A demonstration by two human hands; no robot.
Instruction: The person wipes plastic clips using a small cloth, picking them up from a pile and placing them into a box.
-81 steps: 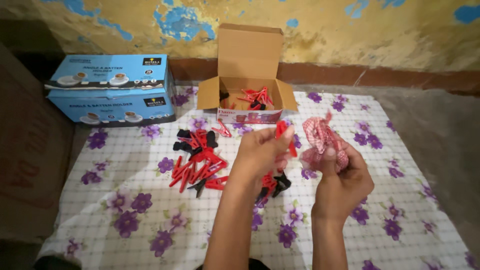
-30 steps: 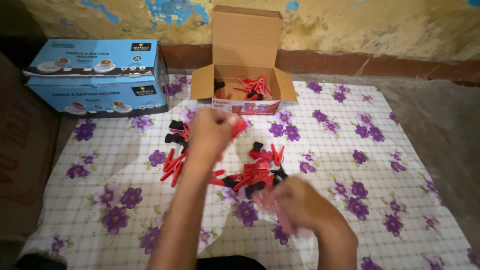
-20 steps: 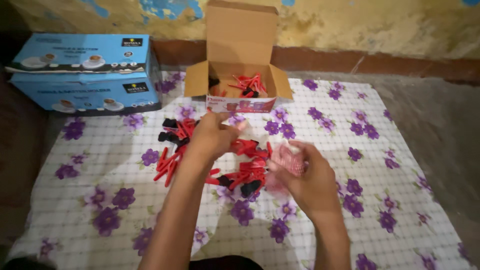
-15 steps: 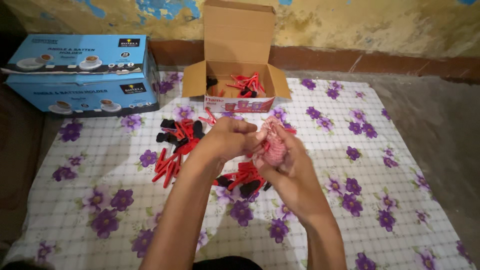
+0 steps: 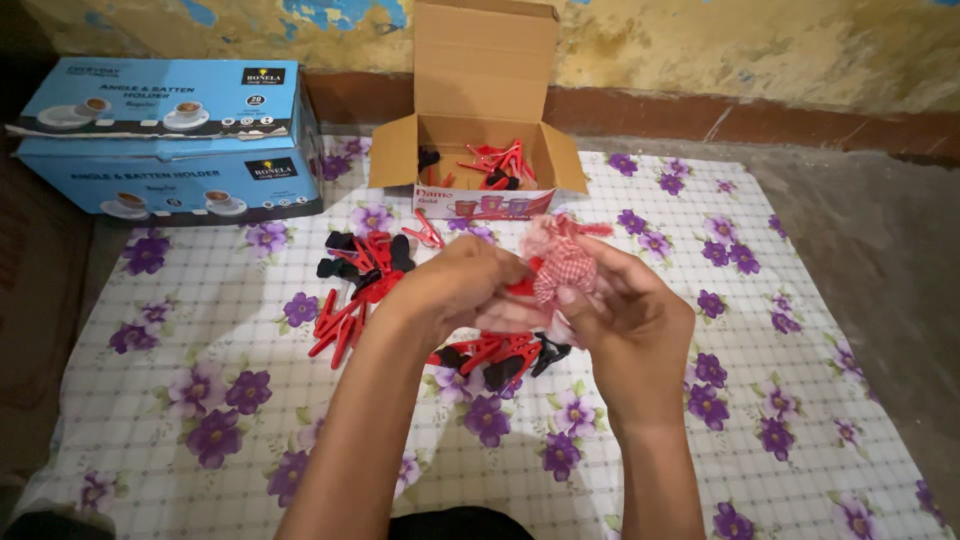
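Note:
Both my hands are raised together above the flowered cloth [image 5: 760,300]. My right hand [image 5: 635,320] grips a small red-and-white mesh bag [image 5: 562,262] from below and behind. My left hand [image 5: 455,288] is pressed against the bag's left side, its fingers closed on a red clip [image 5: 522,286] at the bag's edge. Under my hands lies a pile of red and black clips [image 5: 495,355]. A second pile of clips [image 5: 355,285] is spread to the left of my left hand.
An open cardboard box [image 5: 395,160] with several red and black clips inside stands at the back of the cloth against the wall. A long blue box [image 5: 170,140] sits at the back left. Bare floor [image 5: 880,220] lies to the right.
My left hand reached to the clip piles and came back. My right hand dropped low with the mesh bag, then rose. Both hands now meet at the bag.

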